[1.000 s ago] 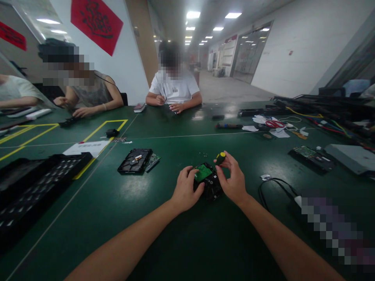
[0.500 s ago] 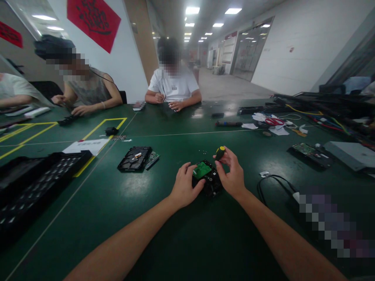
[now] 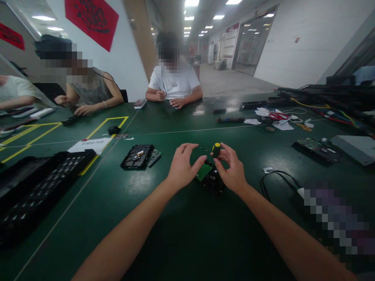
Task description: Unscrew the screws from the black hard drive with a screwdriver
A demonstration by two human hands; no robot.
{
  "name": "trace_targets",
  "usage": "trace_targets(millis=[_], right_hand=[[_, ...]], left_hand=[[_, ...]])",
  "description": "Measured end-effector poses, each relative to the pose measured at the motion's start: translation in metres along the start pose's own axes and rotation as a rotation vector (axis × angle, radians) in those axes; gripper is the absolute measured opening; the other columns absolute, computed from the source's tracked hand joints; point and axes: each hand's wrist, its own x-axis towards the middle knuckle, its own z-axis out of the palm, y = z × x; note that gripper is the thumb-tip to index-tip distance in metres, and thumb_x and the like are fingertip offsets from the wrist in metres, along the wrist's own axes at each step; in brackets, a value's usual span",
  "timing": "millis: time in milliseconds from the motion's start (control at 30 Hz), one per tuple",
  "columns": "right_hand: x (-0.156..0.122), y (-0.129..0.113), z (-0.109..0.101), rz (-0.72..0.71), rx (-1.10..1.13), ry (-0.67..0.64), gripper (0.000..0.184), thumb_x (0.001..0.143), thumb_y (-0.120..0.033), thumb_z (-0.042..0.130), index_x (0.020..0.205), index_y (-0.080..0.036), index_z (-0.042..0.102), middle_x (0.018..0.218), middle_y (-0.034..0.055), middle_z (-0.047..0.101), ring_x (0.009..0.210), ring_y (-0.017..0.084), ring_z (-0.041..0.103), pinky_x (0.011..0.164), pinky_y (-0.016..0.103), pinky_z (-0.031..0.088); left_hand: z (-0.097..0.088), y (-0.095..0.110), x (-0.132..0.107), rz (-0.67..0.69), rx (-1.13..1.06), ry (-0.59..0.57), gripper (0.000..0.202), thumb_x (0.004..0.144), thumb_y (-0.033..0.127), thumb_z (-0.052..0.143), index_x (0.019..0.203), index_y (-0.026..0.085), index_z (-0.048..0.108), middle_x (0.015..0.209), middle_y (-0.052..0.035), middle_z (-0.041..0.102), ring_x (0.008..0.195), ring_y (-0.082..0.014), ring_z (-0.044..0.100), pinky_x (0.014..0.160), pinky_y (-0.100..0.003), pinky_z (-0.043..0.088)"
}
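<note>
Apparently, the work stands unfinished. Well left of the black drive lie a black case and a loose circuit board. The left hand, its fingers wide and holding nothing, is over the drive's left side. A green board sits on the drive; tiny pieces (screws, perhaps) lie loose beyond it. At the drive's right, the right hand holds a yellow-topped screwdriver, tip hidden.

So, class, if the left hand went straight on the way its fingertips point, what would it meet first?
Probably the small pale bits on the table, just beyond its fingertips; if the left hand is higher, perhaps the screwdriver.
</note>
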Motion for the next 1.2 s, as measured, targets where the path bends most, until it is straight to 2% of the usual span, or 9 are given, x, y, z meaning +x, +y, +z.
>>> trace_targets(millis=[100, 267, 433, 567, 700, 800, 1000, 1100, 1200], right_hand=[[-0.001, 0.000, 0.002, -0.001, -0.003, 0.008, 0.061, 0.100, -0.032, 0.065, 0.156, -0.031, 0.040, 0.131, 0.0092, 0.071, 0.108, 0.026, 0.075, 0.100, 0.050, 0.062], [0.000, 0.001, 0.000, 0.041, 0.040, -0.024, 0.064, 0.101, -0.036, 0.065, 0.158, -0.033, 0.035, 0.134, 0.0101, 0.068, 0.114, 0.026, 0.072, 0.105, 0.052, 0.058], [-0.003, 0.007, -0.023, 0.118, -0.153, -0.430, 0.130, 0.066, -0.067, 0.091, 0.167, -0.029, 0.018, 0.162, 0.0199, 0.038, 0.149, 0.043, 0.040, 0.118, 0.069, 0.038], [-0.017, 0.010, -0.037, 0.172, -0.337, -0.665, 0.146, 0.053, -0.079, 0.089, 0.169, -0.023, 0.020, 0.155, 0.0265, 0.039, 0.146, 0.054, 0.037, 0.111, 0.076, 0.039], [-0.024, 0.004, -0.037, 0.158, -0.461, -0.718, 0.140, 0.057, -0.073, 0.090, 0.168, -0.021, 0.022, 0.144, 0.0261, 0.049, 0.134, 0.054, 0.047, 0.106, 0.075, 0.041], [-0.020, 0.003, -0.037, 0.150, -0.479, -0.709, 0.131, 0.061, -0.053, 0.092, 0.168, -0.021, 0.023, 0.139, 0.0234, 0.053, 0.128, 0.051, 0.052, 0.104, 0.072, 0.043], [0.000, 0.023, -0.048, 0.116, -0.312, -0.750, 0.107, 0.065, -0.020, 0.078, 0.161, -0.024, 0.031, 0.156, 0.0186, 0.044, 0.143, 0.042, 0.044, 0.116, 0.065, 0.037], [0.004, 0.036, -0.053, 0.110, -0.254, -0.701, 0.104, 0.067, -0.018, 0.077, 0.161, -0.024, 0.033, 0.160, 0.0180, 0.041, 0.149, 0.040, 0.040, 0.120, 0.063, 0.035], [0.004, 0.043, -0.056, 0.115, -0.301, -0.649, 0.108, 0.067, -0.033, 0.087, 0.161, -0.025, 0.035, 0.161, 0.0194, 0.040, 0.151, 0.043, 0.036, 0.121, 0.066, 0.033]], left_hand=[[0.003, 0.019, 0.032, 0.086, -0.266, -0.107, 0.048, 0.098, 0.041, 0.068, 0.142, 0.023, 0.058, 0.126, -0.0093, 0.070, 0.112, -0.0226, 0.068, 0.098, -0.040, 0.056], [0.013, 0.027, 0.046, 0.162, -0.345, -0.133, 0.021, 0.100, 0.031, 0.065, 0.118, 0.022, 0.074, 0.115, -0.0061, 0.077, 0.106, -0.0200, 0.070, 0.098, -0.037, 0.055], [0.010, 0.020, 0.045, 0.103, -0.410, -0.153, 0.021, 0.099, 0.034, 0.068, 0.114, 0.021, 0.074, 0.109, -0.0039, 0.078, 0.096, -0.0173, 0.071, 0.088, -0.032, 0.056], [0.009, 0.022, 0.048, 0.084, -0.391, -0.153, 0.020, 0.098, 0.036, 0.069, 0.111, 0.021, 0.073, 0.105, -0.0037, 0.077, 0.093, -0.0172, 0.071, 0.084, -0.031, 0.056], [0.008, 0.022, 0.049, 0.085, -0.339, -0.131, 0.020, 0.095, 0.038, 0.073, 0.102, 0.020, 0.071, 0.098, -0.0034, 0.075, 0.089, -0.0173, 0.070, 0.081, -0.031, 0.055], [0.005, 0.018, 0.050, 0.100, -0.313, -0.132, 0.024, 0.092, 0.041, 0.077, 0.101, 0.020, 0.070, 0.096, -0.0027, 0.073, 0.087, -0.0170, 0.068, 0.081, -0.031, 0.056], [0.000, 0.013, 0.053, 0.176, -0.207, -0.172, 0.026, 0.099, 0.039, 0.068, 0.119, 0.024, 0.076, 0.107, -0.0066, 0.070, 0.091, -0.0177, 0.067, 0.084, -0.034, 0.056], [0.003, 0.009, 0.054, 0.150, -0.256, -0.178, 0.027, 0.101, 0.039, 0.065, 0.120, 0.023, 0.075, 0.116, -0.0084, 0.072, 0.099, -0.0198, 0.069, 0.079, -0.032, 0.058], [0.013, 0.000, 0.053, 0.042, -0.432, -0.227, 0.035, 0.104, 0.041, 0.057, 0.132, 0.023, 0.067, 0.125, -0.0088, 0.073, 0.092, -0.0177, 0.072, 0.070, -0.028, 0.060]])
